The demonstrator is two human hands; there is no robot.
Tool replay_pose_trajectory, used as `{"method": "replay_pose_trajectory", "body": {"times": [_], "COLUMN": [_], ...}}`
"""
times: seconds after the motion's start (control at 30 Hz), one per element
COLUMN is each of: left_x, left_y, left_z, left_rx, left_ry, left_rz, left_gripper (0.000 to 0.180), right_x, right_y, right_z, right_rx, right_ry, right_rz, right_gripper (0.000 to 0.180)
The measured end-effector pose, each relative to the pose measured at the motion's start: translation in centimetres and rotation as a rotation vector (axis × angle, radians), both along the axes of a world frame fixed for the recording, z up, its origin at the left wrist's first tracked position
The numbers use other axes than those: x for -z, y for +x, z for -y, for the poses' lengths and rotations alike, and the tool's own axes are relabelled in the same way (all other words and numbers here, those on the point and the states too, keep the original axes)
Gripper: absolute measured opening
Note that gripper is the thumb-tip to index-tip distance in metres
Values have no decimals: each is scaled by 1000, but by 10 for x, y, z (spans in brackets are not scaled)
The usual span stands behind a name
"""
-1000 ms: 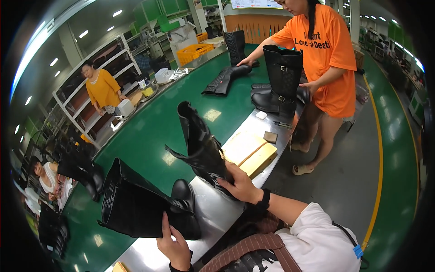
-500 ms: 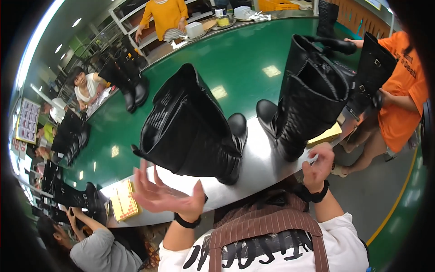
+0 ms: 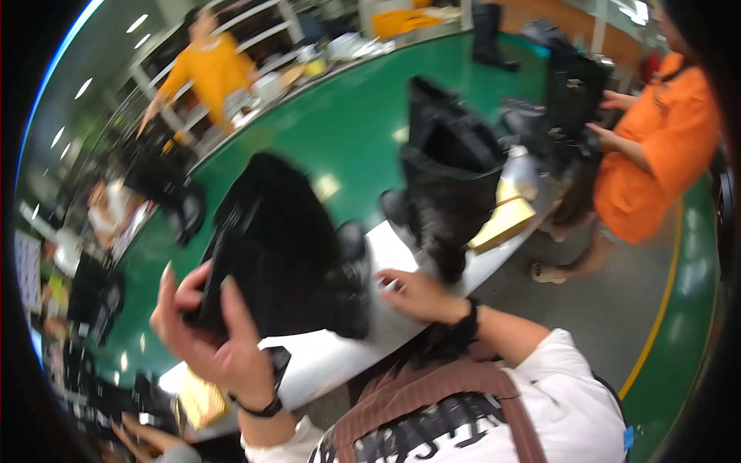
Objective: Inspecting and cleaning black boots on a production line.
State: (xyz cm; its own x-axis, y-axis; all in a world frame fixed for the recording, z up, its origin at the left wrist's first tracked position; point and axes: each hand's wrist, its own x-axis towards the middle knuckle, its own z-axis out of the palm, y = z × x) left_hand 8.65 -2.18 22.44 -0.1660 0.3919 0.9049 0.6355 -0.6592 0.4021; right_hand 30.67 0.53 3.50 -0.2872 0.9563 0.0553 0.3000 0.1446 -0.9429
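Two tall black boots stand upright on the silvery metal strip in front of me. The left boot [image 3: 278, 239] has its shaft top leaning towards my left hand [image 3: 204, 316]. That hand is open at the shaft's rim, thumb on the near side and fingers apart; whether it touches the leather is hard to tell. My right hand [image 3: 421, 295] is open in the gap between the boots, fingers pointing left at the left boot's foot and holding nothing. The right boot [image 3: 448, 185], with its wide shaft opening facing up, stands just beyond it.
A green worktop [image 3: 347, 139] lies beyond the metal strip [image 3: 324, 363]. Yellow boxes sit at the right [image 3: 505, 220] and left [image 3: 202, 397]. On the right, a person in orange [image 3: 656, 154] handles a buckled black boot [image 3: 575, 96]. Across stands a person in yellow [image 3: 212, 73]; more boots line the left.
My left hand has come up to the left boot's rim. My right hand has moved left, in between the boots. The view has turned, with some blur, and both boots stay standing.
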Motion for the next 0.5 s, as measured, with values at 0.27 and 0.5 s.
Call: {"method": "replay_pose_trajectory", "body": {"times": [0.27,0.5], "left_x": [6,149], "left_y": [-13,-55], "left_z": [-27,-18], "left_rx": [59,236], "left_ry": [96,-682], "left_rz": [-18,300], "left_gripper": [68,76], "right_x": [29,27], "right_y": [-23,-21], "right_z": [-26,-34], "right_rx": [-140,-176], "right_ry": [76,36], "right_rz": [222,196], "right_gripper": [30,26]}}
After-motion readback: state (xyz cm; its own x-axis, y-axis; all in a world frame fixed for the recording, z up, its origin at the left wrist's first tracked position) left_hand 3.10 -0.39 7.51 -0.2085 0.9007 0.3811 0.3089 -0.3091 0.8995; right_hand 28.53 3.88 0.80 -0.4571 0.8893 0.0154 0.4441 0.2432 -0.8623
